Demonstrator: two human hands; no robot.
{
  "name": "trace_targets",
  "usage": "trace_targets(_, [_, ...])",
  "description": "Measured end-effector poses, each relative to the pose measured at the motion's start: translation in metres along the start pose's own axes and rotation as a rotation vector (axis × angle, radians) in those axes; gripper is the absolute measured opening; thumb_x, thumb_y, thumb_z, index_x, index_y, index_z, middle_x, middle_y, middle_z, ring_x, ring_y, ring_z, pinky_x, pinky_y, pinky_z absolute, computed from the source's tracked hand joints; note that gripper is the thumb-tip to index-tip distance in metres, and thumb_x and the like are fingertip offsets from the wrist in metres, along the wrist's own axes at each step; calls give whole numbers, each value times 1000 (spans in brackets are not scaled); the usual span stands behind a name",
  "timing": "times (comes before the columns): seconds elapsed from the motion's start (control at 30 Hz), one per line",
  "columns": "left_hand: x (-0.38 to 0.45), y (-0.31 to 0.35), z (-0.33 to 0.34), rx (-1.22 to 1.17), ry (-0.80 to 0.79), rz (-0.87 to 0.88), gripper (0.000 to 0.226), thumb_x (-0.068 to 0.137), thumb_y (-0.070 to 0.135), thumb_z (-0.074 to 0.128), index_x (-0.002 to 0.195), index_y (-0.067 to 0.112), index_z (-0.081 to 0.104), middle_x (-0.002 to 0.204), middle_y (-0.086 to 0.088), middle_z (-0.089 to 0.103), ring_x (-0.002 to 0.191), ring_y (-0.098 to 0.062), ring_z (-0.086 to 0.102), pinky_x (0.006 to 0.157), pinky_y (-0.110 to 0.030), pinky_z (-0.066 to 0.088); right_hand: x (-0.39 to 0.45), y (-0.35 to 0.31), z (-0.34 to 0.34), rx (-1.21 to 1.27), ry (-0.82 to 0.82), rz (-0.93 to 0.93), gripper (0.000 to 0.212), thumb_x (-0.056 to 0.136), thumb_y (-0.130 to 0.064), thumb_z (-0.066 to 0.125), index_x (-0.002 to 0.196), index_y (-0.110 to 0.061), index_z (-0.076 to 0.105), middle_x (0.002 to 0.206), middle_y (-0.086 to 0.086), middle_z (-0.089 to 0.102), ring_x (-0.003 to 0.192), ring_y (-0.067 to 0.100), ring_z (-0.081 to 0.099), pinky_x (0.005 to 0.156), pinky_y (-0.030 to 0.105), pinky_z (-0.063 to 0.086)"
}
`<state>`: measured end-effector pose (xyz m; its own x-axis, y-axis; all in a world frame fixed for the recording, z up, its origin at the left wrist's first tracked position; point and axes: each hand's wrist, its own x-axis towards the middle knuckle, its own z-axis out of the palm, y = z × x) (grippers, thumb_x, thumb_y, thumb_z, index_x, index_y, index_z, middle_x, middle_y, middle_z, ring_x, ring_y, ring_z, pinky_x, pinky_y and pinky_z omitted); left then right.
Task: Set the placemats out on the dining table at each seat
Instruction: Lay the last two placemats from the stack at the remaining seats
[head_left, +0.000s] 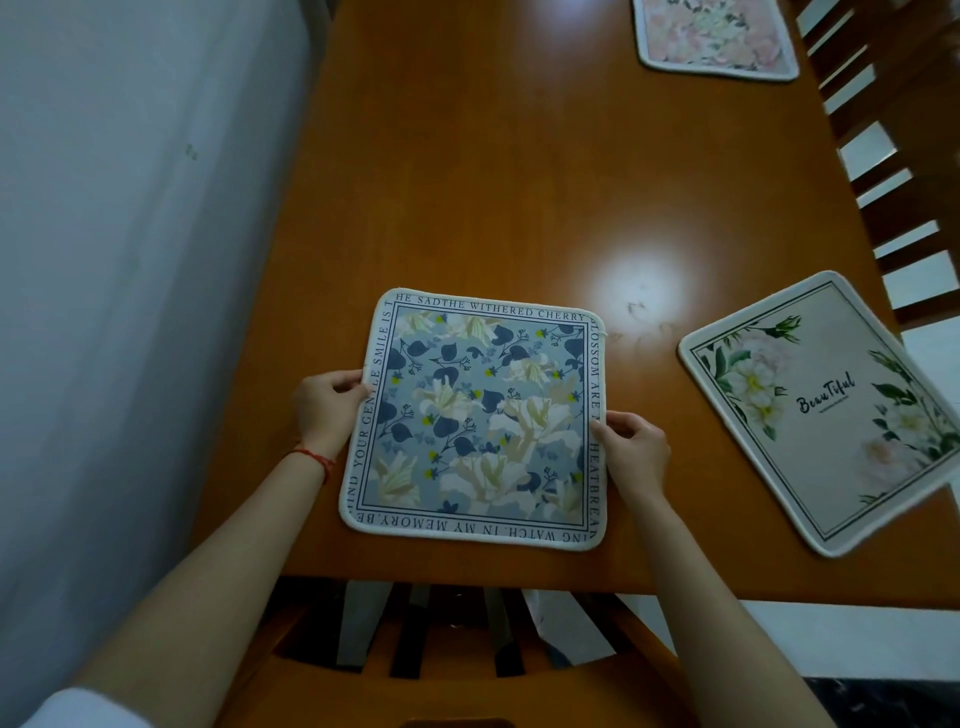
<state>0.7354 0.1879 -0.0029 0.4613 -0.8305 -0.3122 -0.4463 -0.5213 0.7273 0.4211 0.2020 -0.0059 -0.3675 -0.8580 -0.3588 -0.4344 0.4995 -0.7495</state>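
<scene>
Three placemats in view, all on the dining table; places below are reckoned from the blue floral placemat. That mat lies flat, or near enough, at the table's near end, its near edge close to and roughly parallel with the table edge, directly above the chair tucked in below, which reads as the seat it is meant to serve. Left hand pinches its left border, thumb on top and fingers curled under the rim; right hand pinches the right border the same way. A grip on opposite sides likely lets the mat be squared and centred without dragging or creasing it. A red string bracelet sits on the left wrist. To the right of the blue mat, well apart from it, the beige "Beautiful" placemat lies askew, one corner overhanging the table's right side by the slatted chair backs; it may want straightening later. Far beyond and to the right, a pink floral placemat lies at another seat, partly cut off by the frame. White wall to the left. Judgement: placement here is nearly done, release pending.
</scene>
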Motion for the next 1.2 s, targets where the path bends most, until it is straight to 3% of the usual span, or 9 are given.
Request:
trace_targets(0.23, [1,-2,0,-1,-15,-16,28,82,9,64,109,1,64,104,-18,68,75,-21,63,56,-23,49,7,2,-1,51,-24,78,20,82,-19,67,100,-11,66,88,3,69,75,17,68,66,38,59])
trace_targets(0.53, [1,-1,1,-42,-31,-32,27,83,8,64,108,0,64,102,-17,68,69,-17,61,48,-18,48,6,2,1,65,-19,51,17,83,-18,65,98,-11,66,80,-3,65,69,10,65,55,23,54])
trace_targets(0.67, [3,-3,-1,-55,-46,-48,26,83,9,63,108,2,64,102,-16,68,65,-9,58,52,-19,45,7,1,2,70,-11,57,17,82,-17,66,98,-11,66,84,1,66,69,12,66,56,27,55])
trace_targets(0.8, [3,-5,-3,-68,-55,-50,26,83,8,63,108,2,63,103,-16,67,65,-6,57,49,-15,45,6,2,3,57,-14,45,16,83,-19,65,97,-12,65,78,-5,64,68,13,66,55,28,55])
trace_targets(0.93, [4,-8,-6,-72,-41,-51,26,82,8,64,108,2,64,105,-16,67,71,-14,59,41,-4,44,7,3,5,34,-28,50,20,83,-21,66,100,-12,66,81,-2,65,70,17,67,59,35,58])
trace_targets(1.2, [2,-10,-7,-102,-35,-68,28,82,9,64,109,2,64,105,-16,68,77,-19,62,58,-21,48,5,1,6,26,-31,46,20,82,-21,66,100,-12,65,78,-5,63,68,15,67,59,35,58])
